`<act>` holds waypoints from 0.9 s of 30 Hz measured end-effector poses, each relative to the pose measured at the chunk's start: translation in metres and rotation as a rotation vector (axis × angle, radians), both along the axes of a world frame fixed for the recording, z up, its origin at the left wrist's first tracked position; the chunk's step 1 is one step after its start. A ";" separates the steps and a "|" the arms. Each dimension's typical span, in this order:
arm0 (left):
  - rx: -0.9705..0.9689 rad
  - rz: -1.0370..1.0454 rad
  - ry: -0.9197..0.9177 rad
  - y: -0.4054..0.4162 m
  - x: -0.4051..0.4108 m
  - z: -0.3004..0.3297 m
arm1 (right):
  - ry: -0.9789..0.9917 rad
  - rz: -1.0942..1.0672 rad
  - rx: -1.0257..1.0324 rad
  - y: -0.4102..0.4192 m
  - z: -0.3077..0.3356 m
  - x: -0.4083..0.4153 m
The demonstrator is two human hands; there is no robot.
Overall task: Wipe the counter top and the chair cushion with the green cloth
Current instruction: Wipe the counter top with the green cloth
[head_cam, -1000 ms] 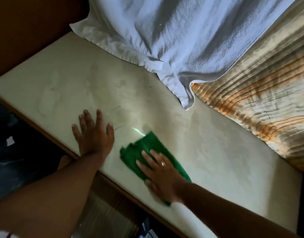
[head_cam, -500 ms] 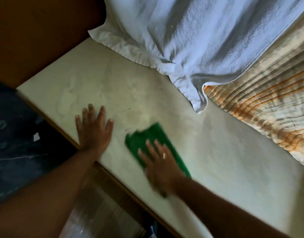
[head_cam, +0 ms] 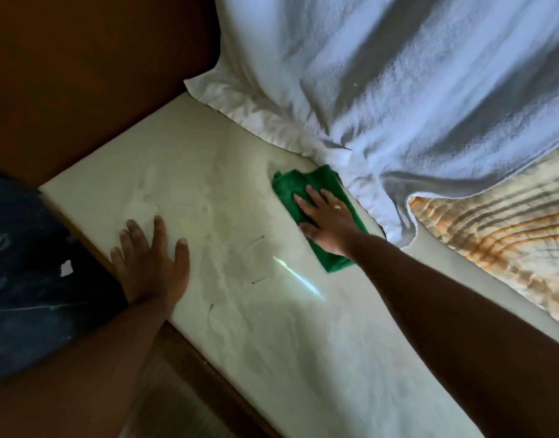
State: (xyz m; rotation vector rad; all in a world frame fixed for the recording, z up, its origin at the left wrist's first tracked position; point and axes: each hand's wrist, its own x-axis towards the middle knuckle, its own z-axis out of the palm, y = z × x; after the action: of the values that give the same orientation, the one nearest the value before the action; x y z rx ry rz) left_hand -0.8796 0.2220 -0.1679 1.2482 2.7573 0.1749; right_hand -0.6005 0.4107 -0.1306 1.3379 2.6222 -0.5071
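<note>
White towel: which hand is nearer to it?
Right. The right hand lies flat on the green cloth, just short of the white towel edge. The left hand is planted flat near the counter top's front edge, well away.

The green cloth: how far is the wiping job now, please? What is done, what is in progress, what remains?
Done: hard to judge; the pale surface shows smears and small dark marks near the left hand, which lies flat at its front edge. In hand: the right hand presses the green cloth flat at the far side, beside the white towel. Left: the near stretch, and the part under the towel. No second surface to wipe is in view.
</note>
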 end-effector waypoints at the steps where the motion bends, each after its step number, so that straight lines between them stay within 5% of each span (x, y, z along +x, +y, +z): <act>1: -0.002 -0.001 -0.002 -0.001 0.000 0.001 | 0.012 -0.018 0.006 -0.003 0.001 -0.010; 7: 0.004 -0.006 -0.006 0.000 0.002 0.002 | 0.277 0.297 -0.098 -0.155 0.003 0.014; 9: 0.007 -0.004 -0.013 0.000 0.002 0.002 | 0.295 0.335 -0.100 -0.127 0.000 0.026; 13: 0.024 0.001 -0.011 0.000 0.002 0.003 | 0.213 -0.026 -0.023 -0.021 0.008 0.004; 16: 0.013 0.002 -0.003 0.000 0.003 0.004 | 0.142 -0.082 0.015 -0.003 0.007 -0.034; 23: -0.019 0.006 -0.018 -0.001 0.004 0.008 | 0.119 0.518 -0.087 -0.223 0.012 -0.016; 27: -0.018 0.005 -0.017 0.001 0.003 0.008 | 0.057 0.669 -0.034 -0.195 0.008 -0.006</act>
State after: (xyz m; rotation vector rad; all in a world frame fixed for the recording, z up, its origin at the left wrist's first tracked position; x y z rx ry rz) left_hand -0.8766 0.2228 -0.1601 1.2293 2.7421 0.1591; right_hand -0.6067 0.2159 -0.1224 0.3768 2.8545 -0.4748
